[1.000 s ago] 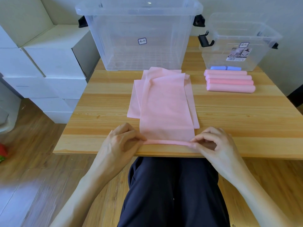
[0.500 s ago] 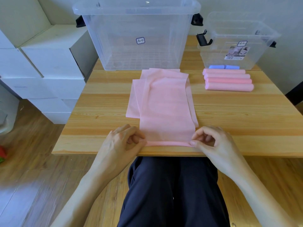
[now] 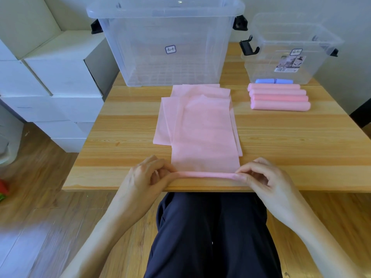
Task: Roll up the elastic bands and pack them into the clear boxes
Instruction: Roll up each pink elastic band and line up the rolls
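My left hand (image 3: 147, 175): fingers curled, pinching the left end of the thin roll at the near edge of the pink band
My right hand (image 3: 265, 180): fingers curled, thumb and fingertips pinching the right end of that same roll
Pink band (image 3: 204, 137): lies flat on the table (image 3: 291, 141), running away from my hands toward the big box; its near end is turned into a narrow roll stretched between both hands, close to the table's front edge
Other flat bands (image 3: 163, 125): more pink sheets lie under the one I hold, their edges showing out to the left, the right and at the far end
Finished rolls (image 3: 280, 97): four pink rolls lie side by side beyond my right hand, well apart from it, touching one another
Blue roll (image 3: 274, 81): just behind the pink rolls, against the small box; I cannot tell whether it sits inside the box or in front of it
Large clear box (image 3: 166, 45): straight ahead beyond the flat band's far end, open at the top, black latches on both sides
Small clear box (image 3: 289, 49): far beyond my right hand, to the right of the large one, with a label on its front
White cartons (image 3: 60, 77): stacked off the table, beyond my left hand
My lap: dark trousers under the table edge, below both hands
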The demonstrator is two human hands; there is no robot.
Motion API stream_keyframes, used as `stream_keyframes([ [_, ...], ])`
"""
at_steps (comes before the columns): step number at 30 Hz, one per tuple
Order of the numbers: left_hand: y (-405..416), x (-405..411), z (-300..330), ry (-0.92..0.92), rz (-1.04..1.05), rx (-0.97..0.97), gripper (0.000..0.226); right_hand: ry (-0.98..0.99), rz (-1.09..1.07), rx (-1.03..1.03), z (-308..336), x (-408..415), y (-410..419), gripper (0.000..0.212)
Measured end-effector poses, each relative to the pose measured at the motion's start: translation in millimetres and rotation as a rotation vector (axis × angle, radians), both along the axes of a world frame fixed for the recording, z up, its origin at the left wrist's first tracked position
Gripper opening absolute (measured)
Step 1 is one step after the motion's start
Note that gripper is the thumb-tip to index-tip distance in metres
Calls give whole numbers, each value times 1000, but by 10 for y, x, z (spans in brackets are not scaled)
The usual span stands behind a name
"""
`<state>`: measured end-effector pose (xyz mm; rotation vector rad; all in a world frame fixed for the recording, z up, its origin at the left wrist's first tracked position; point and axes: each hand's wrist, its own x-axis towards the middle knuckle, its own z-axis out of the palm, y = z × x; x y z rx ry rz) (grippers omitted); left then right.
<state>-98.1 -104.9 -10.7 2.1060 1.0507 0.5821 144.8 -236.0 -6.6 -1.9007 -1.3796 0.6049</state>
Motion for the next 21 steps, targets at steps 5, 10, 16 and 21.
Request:
stream_keyframes([
  [5, -56, -15, 121, -75, -11, -312, 13, 195, -41, -57, 127, 3, -52, 16],
  [10, -154, 18, 227, -138, 6, -601, 16, 460, -125, -76, 203, -56, -97, 17],
  [16, -238, 100, 246, -307, 23, -717, 25, 435, -134, -67, 211, -49, -207, 21],
  [21, -323, 123, 222, -387, 3, -763, 28, 624, -208, -85, 163, -155, -252, 26],
])
